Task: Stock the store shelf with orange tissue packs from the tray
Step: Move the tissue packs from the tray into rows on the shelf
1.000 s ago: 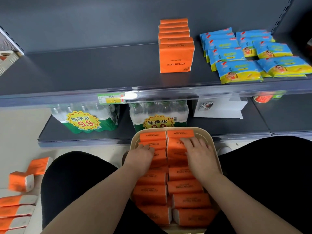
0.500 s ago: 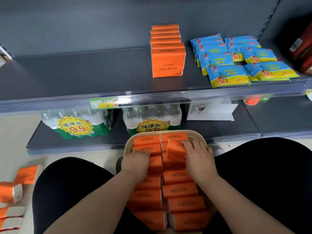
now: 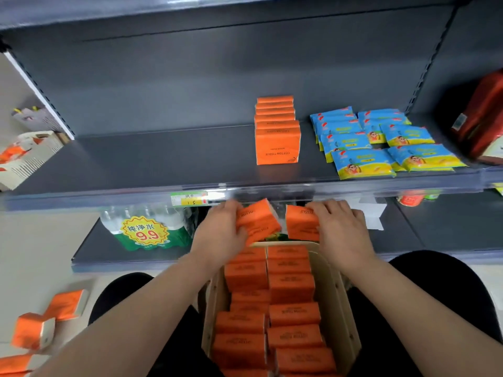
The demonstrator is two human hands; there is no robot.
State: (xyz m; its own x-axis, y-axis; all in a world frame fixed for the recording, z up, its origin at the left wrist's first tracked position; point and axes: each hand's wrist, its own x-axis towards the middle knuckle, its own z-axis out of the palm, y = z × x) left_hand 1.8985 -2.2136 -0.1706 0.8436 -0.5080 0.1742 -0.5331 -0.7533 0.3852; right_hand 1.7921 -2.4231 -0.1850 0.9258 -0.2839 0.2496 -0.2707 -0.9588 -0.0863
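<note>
- The left hand (image 3: 220, 232) grips one orange tissue pack (image 3: 257, 224), with the fingers curled over its far edge. The pack is tilted and motion-blurred, so I cannot tell where the thumb lies.
- The right hand (image 3: 340, 229) is clamped on a second pack (image 3: 300, 223), with the fingers draped over its top. The two packs are held close beside each other with a narrow gap between them. Taking one in each hand probably halves the trips.
- Both packs are held just above the far end of the tray (image 3: 330, 281) and just below the front rail (image 3: 353, 189) of the upper shelf (image 3: 163, 159).
- The tray sits between the person's knees, directly under the shelf edge, which keeps each reach short. Its tray stock (image 3: 294, 314) lies flat in two columns, so a single pack can be taken from the end without disturbing the others.
- On the upper shelf a shelf row (image 3: 277, 142) of the same orange packs stands on edge, running front to back with the printed face outward. It is just beside the blue-and-yellow packets (image 3: 381, 142).
- The bare shelf lies to the left of that row, so the held packs most likely belong there, turned upright to match.
- The rail forms a lip, so the packs need to clear it on the way in.
- Loose orange packs (image 3: 65, 303) lie on the floor to the left, and bottled-water bundles (image 3: 147, 229) sit on the lower shelf.
</note>
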